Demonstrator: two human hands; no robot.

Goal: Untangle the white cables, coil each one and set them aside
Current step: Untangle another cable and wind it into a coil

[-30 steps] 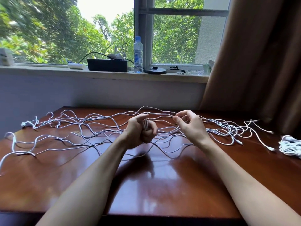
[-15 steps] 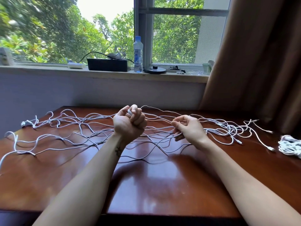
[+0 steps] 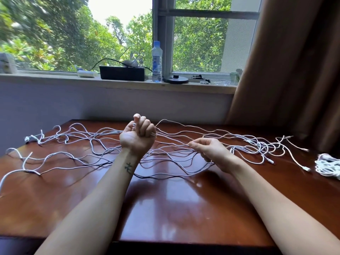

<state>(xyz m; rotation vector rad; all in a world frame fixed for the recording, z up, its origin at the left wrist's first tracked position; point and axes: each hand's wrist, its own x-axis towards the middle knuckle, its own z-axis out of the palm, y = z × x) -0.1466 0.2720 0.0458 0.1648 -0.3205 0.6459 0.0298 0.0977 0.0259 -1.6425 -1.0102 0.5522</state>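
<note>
At the left, spread in loose waves over the far half of the wooden table [image 3: 165, 208]: tangled white cables [image 3: 73, 155], plug ends toward the left edge. Left of centre, raised above the tangle: left hand [image 3: 138, 137], curled into a fist around a few strands. Just right, lower: right hand [image 3: 209, 153], thumb and forefinger pinched on a single strand. Near the right edge, apart from the tangle: a coiled white bundle [image 3: 329, 166]. Far right: brown curtain [image 3: 294, 61].
</note>
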